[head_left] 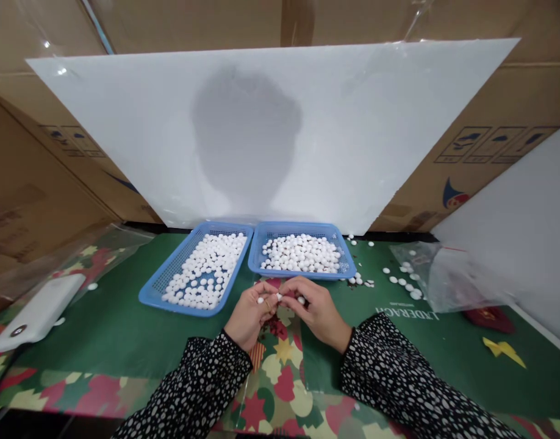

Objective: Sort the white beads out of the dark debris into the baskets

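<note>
My left hand [250, 312] and my right hand [317, 310] meet in front of the baskets, fingertips closed together on a small white round piece [279, 297]. A second white piece [260, 300] shows at my left fingers, and another white piece [301, 300] is tucked by my right fingers. Just beyond my hands stands a blue basket [302, 275] heaped with white pieces [307, 253]. To its left, a second blue basket [147, 294] holds many similar pieces [211, 262], spread more thinly. Dark reddish crumbs [275, 329] lie under my hands.
Loose white pieces [401, 281] lie on the green patterned cover [366, 341] at right, near a clear plastic bag [463, 277] and a yellow scrap [504, 350]. A white corded device [42, 311] rests at left. Behind stand a white board [344, 134] and cardboard boxes [472, 158].
</note>
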